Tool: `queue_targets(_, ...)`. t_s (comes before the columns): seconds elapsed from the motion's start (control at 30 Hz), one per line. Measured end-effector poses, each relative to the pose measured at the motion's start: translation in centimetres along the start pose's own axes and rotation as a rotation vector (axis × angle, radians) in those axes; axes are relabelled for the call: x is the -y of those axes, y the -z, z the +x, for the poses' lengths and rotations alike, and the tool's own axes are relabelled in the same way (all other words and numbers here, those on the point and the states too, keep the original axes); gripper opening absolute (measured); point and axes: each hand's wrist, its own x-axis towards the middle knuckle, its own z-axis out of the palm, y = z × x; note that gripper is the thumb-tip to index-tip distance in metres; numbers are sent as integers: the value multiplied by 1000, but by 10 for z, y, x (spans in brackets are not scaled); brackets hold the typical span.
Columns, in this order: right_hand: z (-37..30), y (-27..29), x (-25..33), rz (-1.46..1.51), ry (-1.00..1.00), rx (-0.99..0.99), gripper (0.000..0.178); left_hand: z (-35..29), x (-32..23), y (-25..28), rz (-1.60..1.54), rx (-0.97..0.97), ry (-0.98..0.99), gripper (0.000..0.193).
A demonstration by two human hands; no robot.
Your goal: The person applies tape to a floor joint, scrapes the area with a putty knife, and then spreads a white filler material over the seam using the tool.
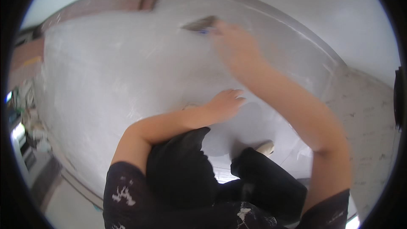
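Observation:
My right hand (231,38) is stretched out ahead, its fingers closed round a scraper (200,24). The tool has a dark, wedge-shaped blade that points left, with a bit of blue by the fingers. It is over the smooth grey floor sheet (127,59); motion blur hides whether the blade touches it. My left hand (224,105) hangs in front of my bent knee, its fingers loosely apart and nothing in them. My left forearm lies across the black trouser leg (180,161).
A pale wall (330,12) curves along the far and right sides. Reddish-brown boards (114,2) lie at the far left. Mixed clutter (32,118) stands by the left edge. A printed, paper-like covering (364,118) is to the right. My light shoe (266,147) is below my hands.

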Motion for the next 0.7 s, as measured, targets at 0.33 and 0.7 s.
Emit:
queue_targets(0.33, -80, -12, -11, -268, 71, 239, 27, -13, 4, 28, -15, 33, 155, 25)
queue_targets(0.7, -100, 88, -128, -563, -248, -54, 34, -5, -2, 19, 44, 35, 76, 27)
